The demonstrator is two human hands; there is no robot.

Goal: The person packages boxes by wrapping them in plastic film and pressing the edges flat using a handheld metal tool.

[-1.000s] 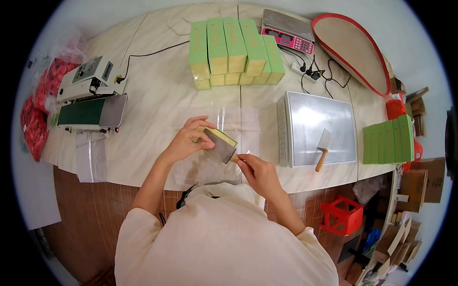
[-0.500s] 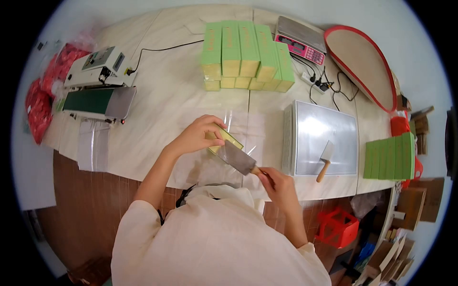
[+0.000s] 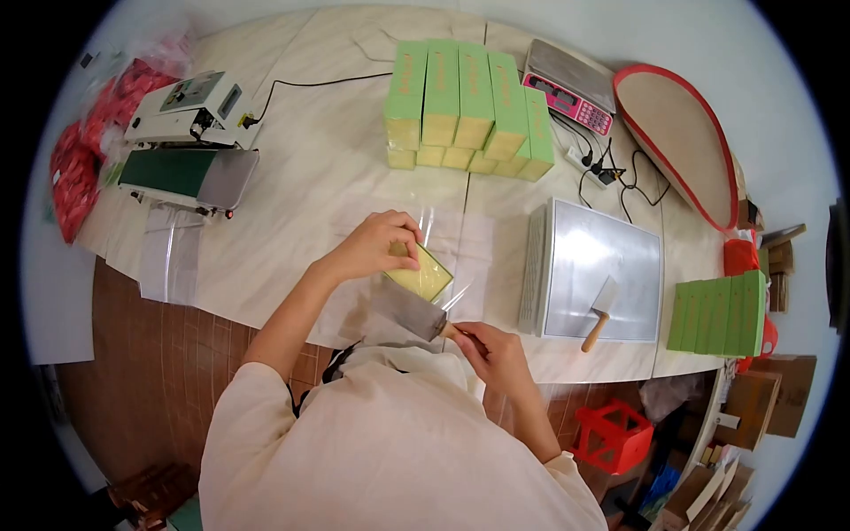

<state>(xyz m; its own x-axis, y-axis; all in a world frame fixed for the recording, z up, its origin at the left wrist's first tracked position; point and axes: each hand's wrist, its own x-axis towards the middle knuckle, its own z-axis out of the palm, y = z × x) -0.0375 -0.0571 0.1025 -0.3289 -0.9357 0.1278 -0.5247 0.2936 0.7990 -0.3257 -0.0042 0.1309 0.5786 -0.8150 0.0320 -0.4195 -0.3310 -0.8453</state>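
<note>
Red packets [image 3: 73, 190] in clear bags slump far to the left of the stacked green boxes [image 3: 474, 93], with a white machine [image 3: 173, 111] between the two on the marbled worktop [image 3: 301, 177]. In front of the stack and slightly to its left, a person's left hand [image 3: 382, 246] bends its fingers and thumb over the upper left end of a yellow-faced box [image 3: 423, 274]; whether it also pinches film there cannot be told. The box rests just in front of the stack amid loose clear film [image 3: 471, 239], which suggests that work on it is only partway along, while a plastic sheen at the stack's lower left hints that boxes there are already wrapped. A thin green border frames the box's face, which is pale yellow and streaked with glossy glints. Farther in front of the stack, a broad-bladed tool [image 3: 412, 314] lies along the box's near side, its wooden handle gripped in the person's right hand [image 3: 496, 356]. To the right of the stack, a second, smaller blade [image 3: 595, 331] lies on a metal-topped unit [image 3: 575, 248]; farthest right stands a row of green boxes [image 3: 719, 311], too small to tell whether wrapped
</note>
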